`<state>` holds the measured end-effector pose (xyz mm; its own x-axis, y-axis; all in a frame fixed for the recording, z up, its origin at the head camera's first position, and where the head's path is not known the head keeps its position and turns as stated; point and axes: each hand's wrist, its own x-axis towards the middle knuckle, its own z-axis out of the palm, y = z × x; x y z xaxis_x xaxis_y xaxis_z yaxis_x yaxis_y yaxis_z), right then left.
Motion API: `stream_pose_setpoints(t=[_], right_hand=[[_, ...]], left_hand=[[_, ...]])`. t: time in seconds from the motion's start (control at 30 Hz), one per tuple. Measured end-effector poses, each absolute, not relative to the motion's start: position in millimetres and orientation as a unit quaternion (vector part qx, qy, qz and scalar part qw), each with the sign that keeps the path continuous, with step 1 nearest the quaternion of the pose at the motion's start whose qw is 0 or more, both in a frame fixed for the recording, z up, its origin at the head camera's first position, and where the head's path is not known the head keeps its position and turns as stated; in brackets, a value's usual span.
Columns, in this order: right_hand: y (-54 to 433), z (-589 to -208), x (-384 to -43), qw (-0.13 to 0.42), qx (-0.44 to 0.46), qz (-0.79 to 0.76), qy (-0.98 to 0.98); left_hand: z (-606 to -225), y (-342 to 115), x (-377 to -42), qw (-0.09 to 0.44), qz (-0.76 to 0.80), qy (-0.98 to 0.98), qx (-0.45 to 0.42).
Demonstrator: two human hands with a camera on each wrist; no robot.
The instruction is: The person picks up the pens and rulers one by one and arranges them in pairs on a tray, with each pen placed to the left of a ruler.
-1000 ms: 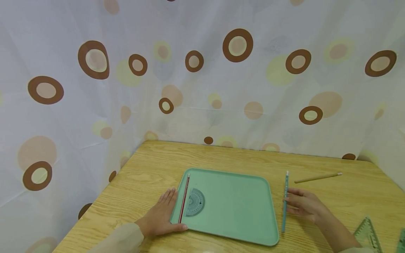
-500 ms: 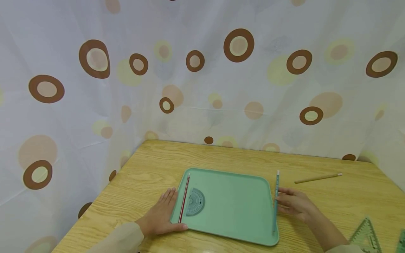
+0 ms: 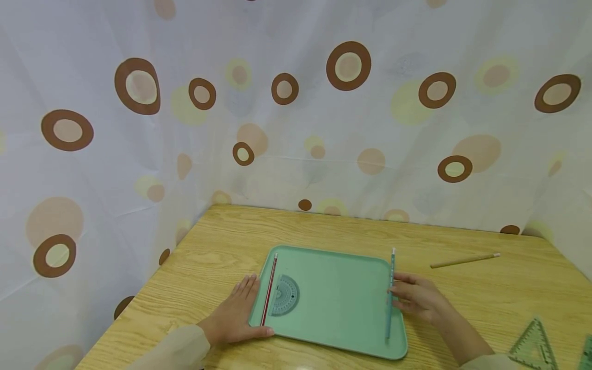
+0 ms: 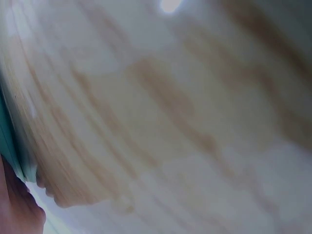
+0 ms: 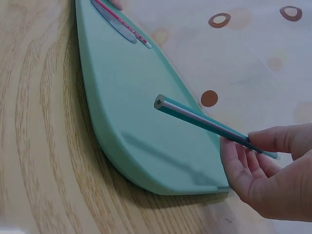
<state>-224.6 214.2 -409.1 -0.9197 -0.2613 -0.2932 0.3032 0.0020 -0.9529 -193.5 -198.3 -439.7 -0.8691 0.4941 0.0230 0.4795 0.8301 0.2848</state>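
By right edge of tray (image 3: 342, 298) | right fingers (image 5: 235, 163) pinch teal pencil (image 5: 200, 120) | left fingers (image 3: 250, 289) straight against left edge | wide gap between

The head view looks forward and down from the near side of the tabletop (image 3: 226, 231), well back, reaching its far edge and the cloth (image 3: 300, 118) beyond. The left wrist view sits close over the tabletop, blurred, with a strip of tray (image 4: 6, 134) at picture left. The right wrist view, near the blue pencil (image 5: 204, 122), faces across the tray from its right edge; it and the head view share tray, protractor (image 3: 285, 296) and cloth.
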Motion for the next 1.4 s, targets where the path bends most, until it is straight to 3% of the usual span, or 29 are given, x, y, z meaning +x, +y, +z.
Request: stream_pose_setpoints(t=[1.4], right_hand=[[150.6, -415.2, -223.5, 0.180, 0.021, -0.694, 0.697]], left_hand=[[-440.4, -197.8, -193.6, 0.027, 0.149, 0.956, 0.250]])
